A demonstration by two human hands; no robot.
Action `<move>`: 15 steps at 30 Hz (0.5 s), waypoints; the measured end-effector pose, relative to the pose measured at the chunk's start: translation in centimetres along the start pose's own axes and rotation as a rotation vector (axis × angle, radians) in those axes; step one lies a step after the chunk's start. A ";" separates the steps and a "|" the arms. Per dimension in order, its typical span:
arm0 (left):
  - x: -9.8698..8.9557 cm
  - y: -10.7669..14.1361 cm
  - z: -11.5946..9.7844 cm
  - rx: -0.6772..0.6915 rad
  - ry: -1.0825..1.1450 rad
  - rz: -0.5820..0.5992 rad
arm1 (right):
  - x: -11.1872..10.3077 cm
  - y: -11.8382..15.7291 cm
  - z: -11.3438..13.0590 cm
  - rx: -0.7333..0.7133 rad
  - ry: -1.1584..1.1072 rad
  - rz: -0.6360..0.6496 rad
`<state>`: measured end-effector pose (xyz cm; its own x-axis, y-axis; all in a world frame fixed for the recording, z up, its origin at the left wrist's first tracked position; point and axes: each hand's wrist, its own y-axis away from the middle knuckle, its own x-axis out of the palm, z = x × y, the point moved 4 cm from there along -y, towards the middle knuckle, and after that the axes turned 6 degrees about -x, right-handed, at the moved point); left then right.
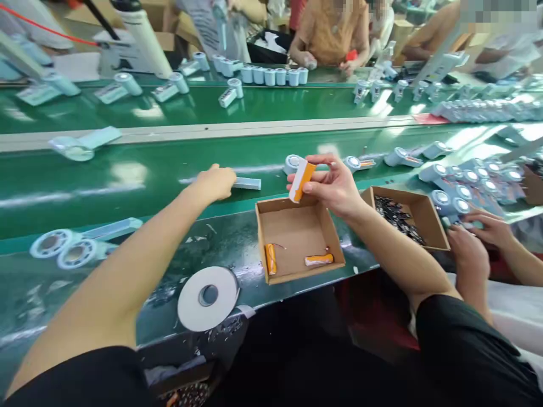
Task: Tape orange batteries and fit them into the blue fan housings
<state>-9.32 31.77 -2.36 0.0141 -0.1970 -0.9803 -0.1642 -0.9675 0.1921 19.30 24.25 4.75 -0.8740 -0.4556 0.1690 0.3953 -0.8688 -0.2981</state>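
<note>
Both slvs (475,345) are short & blk.

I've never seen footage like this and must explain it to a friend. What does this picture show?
There is no robot, just a person's bare hands, seen by a camera worn on their head, looking forward and down. The right hand holds an orange and white piece near an open cardboard box, where two orange pieces lie. The left hand is at a pale blue handle on the green surface; its grip is partly hidden. A roll of white tape lies on the dark bench.
</note>
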 end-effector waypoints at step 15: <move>-1.1 -0.8 -0.3 -0.116 0.084 0.000 | 4.0 -11.2 -11.3 0.046 1.080 0.546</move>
<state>-8.92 32.69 -1.38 0.0974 -0.2053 -0.9738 -0.0490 -0.9783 0.2014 8.23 34.32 -1.83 -0.3656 -0.3869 -0.8465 0.7765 -0.6283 -0.0482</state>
